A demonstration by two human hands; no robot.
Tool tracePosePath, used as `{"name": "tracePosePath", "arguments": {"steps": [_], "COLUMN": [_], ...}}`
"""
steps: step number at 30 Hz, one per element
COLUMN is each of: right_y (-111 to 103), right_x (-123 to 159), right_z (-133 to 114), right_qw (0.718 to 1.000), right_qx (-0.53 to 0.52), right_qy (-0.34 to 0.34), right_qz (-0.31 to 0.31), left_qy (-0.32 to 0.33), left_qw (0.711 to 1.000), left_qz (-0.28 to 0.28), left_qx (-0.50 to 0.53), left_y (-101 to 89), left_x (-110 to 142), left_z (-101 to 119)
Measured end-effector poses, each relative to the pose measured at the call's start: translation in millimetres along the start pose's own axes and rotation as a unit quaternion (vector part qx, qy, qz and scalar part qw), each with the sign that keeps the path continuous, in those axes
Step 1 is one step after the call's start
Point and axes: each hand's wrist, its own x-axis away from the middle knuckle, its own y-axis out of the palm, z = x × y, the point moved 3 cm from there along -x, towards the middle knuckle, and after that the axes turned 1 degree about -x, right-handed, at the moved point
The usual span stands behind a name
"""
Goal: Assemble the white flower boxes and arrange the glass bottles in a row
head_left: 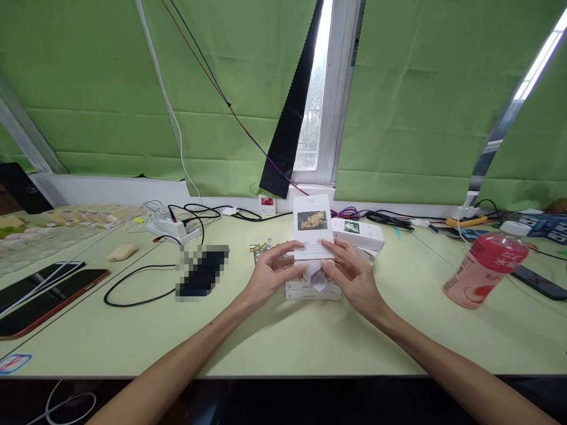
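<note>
Between both hands is a white box (312,230) with a photo of yellow-orange flowers on its face, held upright and tilted a little. My left hand (270,271) grips its lower left side, fingers on the front and thumb near the bottom. On the lower right, my right hand (354,274) grips it the same way. Folded white flaps (317,278) stick out at the bottom end between the thumbs. Below the hands lie stacked white boxes (312,293). Behind my right hand rests another white box (358,233) with a white-flower picture.
A pink-labelled drink bottle (485,268) stands at the right. Small brass-coloured metal pieces (259,248) lie left of the boxes. A pixelated dark object (204,271), a power strip (170,227) with black cables, and dark phones or tablets (53,301) are on the left.
</note>
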Motion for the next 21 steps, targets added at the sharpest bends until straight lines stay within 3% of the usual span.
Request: {"name": "tracePosePath", "arguments": {"steps": [21], "right_y": [1.4], "right_x": [0.2], "right_z": [-0.3], "right_qw": [1.000], "right_qx": [-0.007], "right_qy": [-0.004], "right_qz": [0.006], "left_qy": [0.024], "left_qw": [0.999], "left_qz": [0.022], "left_qx": [-0.031], "left_y": [-1.9], "left_x": [-0.1], "left_z": [-4.0]}}
